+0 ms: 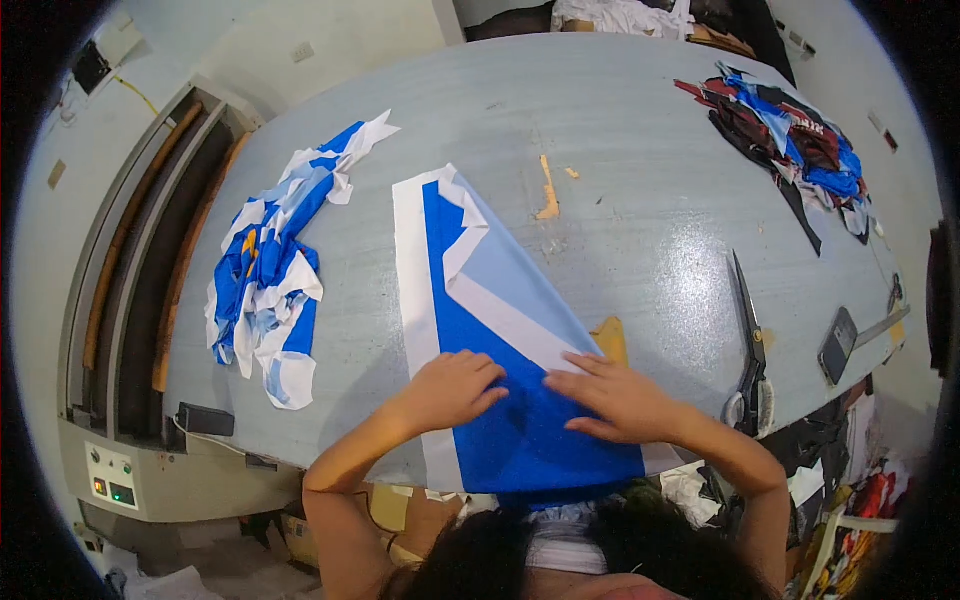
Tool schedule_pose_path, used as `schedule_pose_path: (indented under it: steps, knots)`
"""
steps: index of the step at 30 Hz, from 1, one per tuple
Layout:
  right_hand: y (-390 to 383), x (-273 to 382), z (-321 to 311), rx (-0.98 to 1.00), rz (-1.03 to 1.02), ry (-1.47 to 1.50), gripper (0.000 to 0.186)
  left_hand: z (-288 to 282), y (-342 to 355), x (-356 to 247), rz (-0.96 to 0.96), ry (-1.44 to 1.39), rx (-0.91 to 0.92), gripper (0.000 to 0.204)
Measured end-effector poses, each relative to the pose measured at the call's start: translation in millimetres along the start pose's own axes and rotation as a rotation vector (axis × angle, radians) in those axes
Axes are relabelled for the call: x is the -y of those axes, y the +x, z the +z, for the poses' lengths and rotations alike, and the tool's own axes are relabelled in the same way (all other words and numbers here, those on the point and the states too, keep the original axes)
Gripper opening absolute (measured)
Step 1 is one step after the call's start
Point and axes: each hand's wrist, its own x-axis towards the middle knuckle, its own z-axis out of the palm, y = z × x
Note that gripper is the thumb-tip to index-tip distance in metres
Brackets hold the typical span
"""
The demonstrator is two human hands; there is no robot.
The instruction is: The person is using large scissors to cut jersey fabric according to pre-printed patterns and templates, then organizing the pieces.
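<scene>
A piece of blue fabric [540, 430] with white borders and a light-blue part lies in front of me on the table. Its upper right side is folded over, so the light-blue face [510, 270] and a wavy white edge lie on top of the blue. My left hand [455, 390] rests on the blue near the left white border, fingers loosely bent and thumb apart, gripping nothing. Flat on the fold's lower end is my right hand [618, 400], its fingers spread. The fabric's near end hangs past the table edge toward my body.
A heap of blue and white fabric pieces [265, 260] lies at left, dark and blue scraps [800, 140] at far right. Scissors [750, 350] and a phone [838, 345] sit on the grey table [620, 120] at right. A roller machine [130, 300] stands beyond the left edge.
</scene>
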Motion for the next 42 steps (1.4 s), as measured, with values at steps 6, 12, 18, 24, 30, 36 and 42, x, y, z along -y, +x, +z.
schedule_pose_path:
  steps: [6, 12, 18, 24, 30, 36, 42]
  knots:
    - [53, -75, 15, 0.075, -0.110, -0.268, 0.045, 3, 0, 25, 0.027, -0.026, -0.234, 0.027]
    - [51, -123, -36, -0.498, 0.556, -0.520, 0.039, 0, -7, 53, 0.044, -0.122, -0.248, 0.031]
    - [104, -121, -29, -0.250, -0.045, -0.348, 0.039, -28, 26, 74, -0.124, -0.297, -0.200, 0.033]
    - [106, -147, -6, -0.042, -0.211, -0.123, 0.021, -31, 59, 138, 0.143, 0.349, -0.528, 0.038]
    - [155, -231, -49, -0.623, 0.458, -0.832, 0.050, -123, 132, 227, -0.588, 0.636, -0.850, 0.055]
    - [88, -156, -25, -0.389, 0.227, -0.482, 0.061, -58, 92, 158, -0.434, 0.416, -0.847, 0.054]
    - [8, -68, -4, 0.067, 0.198, -0.257, 0.064, 23, 21, 81, -0.481, 0.022, -0.524, 0.058]
